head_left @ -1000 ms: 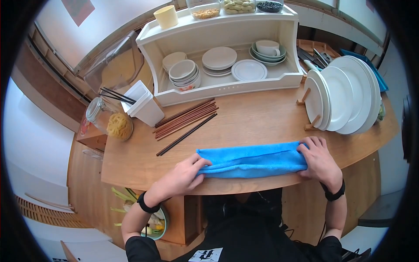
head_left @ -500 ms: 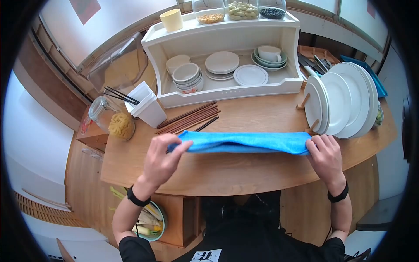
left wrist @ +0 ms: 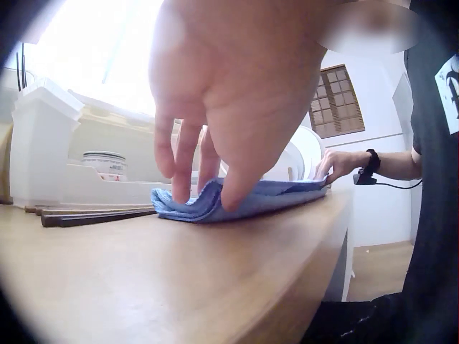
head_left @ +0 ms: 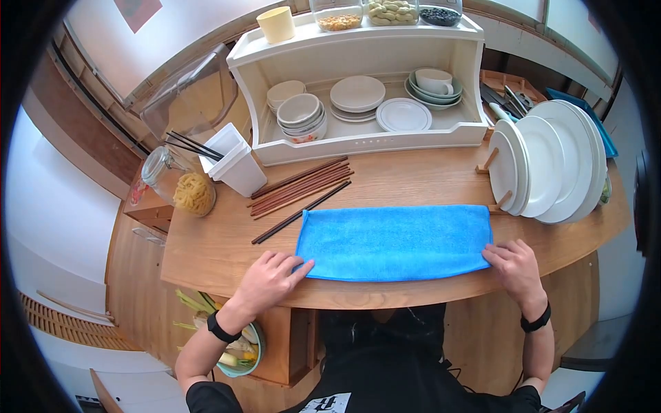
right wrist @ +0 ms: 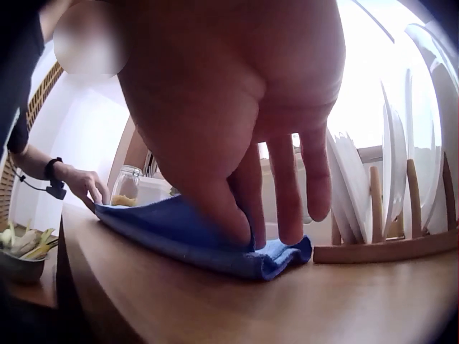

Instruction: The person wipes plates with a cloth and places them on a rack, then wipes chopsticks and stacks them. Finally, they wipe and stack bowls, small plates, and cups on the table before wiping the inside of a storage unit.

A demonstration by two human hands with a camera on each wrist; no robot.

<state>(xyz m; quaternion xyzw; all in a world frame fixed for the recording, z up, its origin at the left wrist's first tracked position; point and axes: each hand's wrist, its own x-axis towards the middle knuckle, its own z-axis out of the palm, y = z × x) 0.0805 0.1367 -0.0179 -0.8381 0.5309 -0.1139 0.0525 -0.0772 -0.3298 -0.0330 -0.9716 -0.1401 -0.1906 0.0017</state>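
Observation:
A blue cloth (head_left: 396,241) lies folded in a long rectangle on the wooden table, close to its front edge. My left hand (head_left: 270,279) pinches the cloth's near left corner. In the left wrist view a raised fold of the cloth (left wrist: 215,204) sits between thumb and fingers. At the near right corner my right hand (head_left: 515,268) pinches the edge. The right wrist view shows the cloth (right wrist: 186,229) bunched between that thumb and the fingers. Past the cloth's left end lie several brown chopsticks (head_left: 299,188) and a darker pair (head_left: 301,213).
A white shelf (head_left: 372,141) with bowls and plates stands at the back. On the right, large white plates (head_left: 540,165) stand upright in a wooden rack (right wrist: 373,249). A white container (head_left: 237,165) with black chopsticks and a glass jar (head_left: 186,186) of pasta are at the left.
Both hands lifted the narrow folded cloth away from the front edge, then brought it back and down. Its blue face now spreads wider, in a flat rectangle on the table.

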